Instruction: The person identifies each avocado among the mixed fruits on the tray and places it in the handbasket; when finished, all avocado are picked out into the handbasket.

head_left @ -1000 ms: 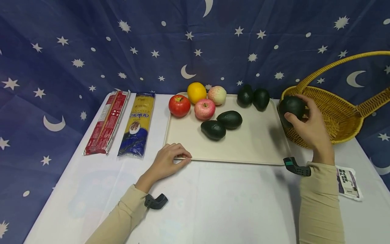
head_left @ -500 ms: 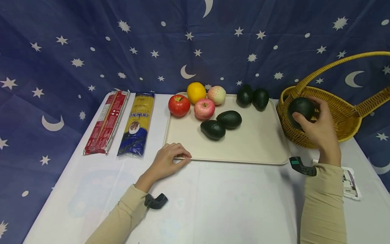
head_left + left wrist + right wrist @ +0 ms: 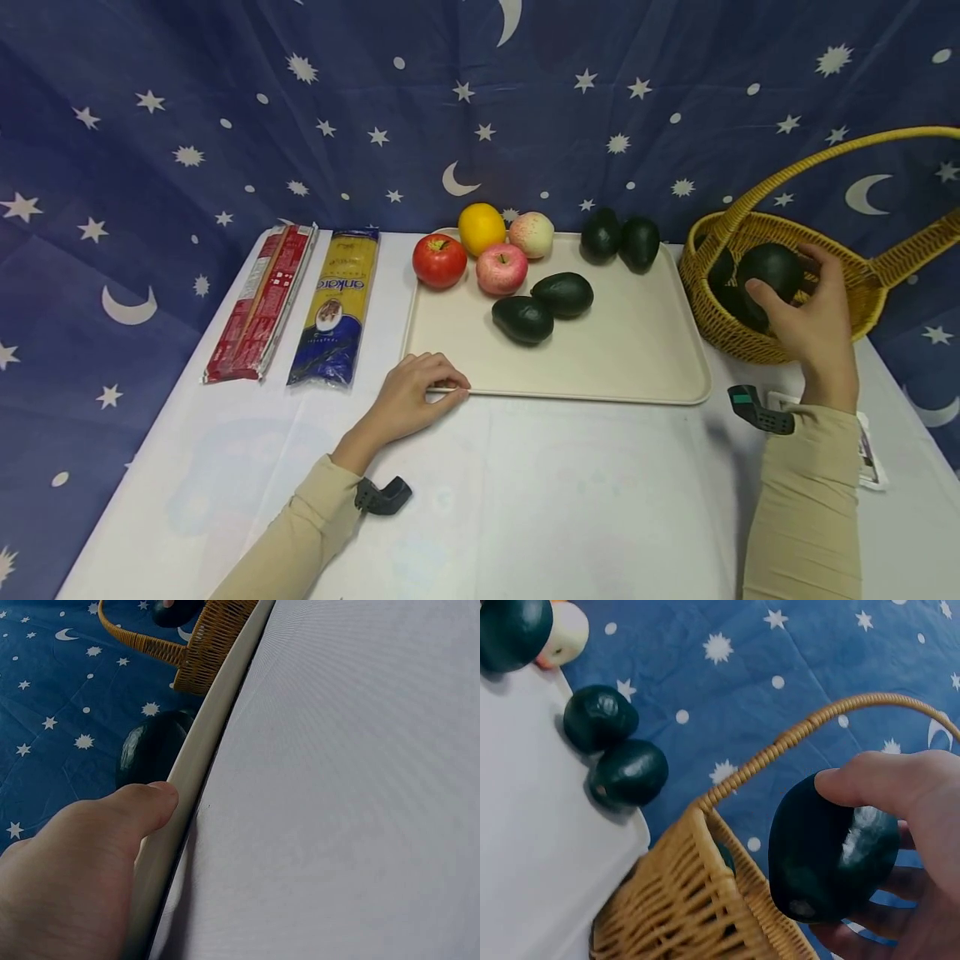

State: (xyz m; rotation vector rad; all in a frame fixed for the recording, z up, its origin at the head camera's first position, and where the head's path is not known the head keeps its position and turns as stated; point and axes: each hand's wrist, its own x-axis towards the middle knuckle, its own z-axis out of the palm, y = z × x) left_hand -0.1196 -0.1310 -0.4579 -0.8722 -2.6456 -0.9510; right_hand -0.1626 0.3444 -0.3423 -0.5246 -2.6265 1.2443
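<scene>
My right hand (image 3: 821,321) grips a dark green avocado (image 3: 770,271), thumb on its near side and fingers behind, over the opening of a yellow wicker basket (image 3: 708,312). Dark avocados (image 3: 722,267) show inside the basket, partly behind its handle. In the right wrist view the held avocado (image 3: 825,855) appears beside the basket's rim. My left hand (image 3: 412,396) holds the near rim of a cream tray (image 3: 630,367), its thumb (image 3: 146,806) along the edge. Several avocados (image 3: 523,319) lie on that tray, two in its middle and two at the back.
A tomato (image 3: 439,261), an orange (image 3: 482,229), an apple (image 3: 502,269) and a peach (image 3: 532,234) sit at the tray's back left. Further left lie a red packet (image 3: 262,304) and a yellow-blue pasta bag (image 3: 335,308). A white packet (image 3: 870,458) is partly under the right forearm.
My right hand has carried the avocado rightward, from the basket's left rim to over its inside. Avocados within the basket have come into view. The left hand stays at the tray's rim.
</scene>
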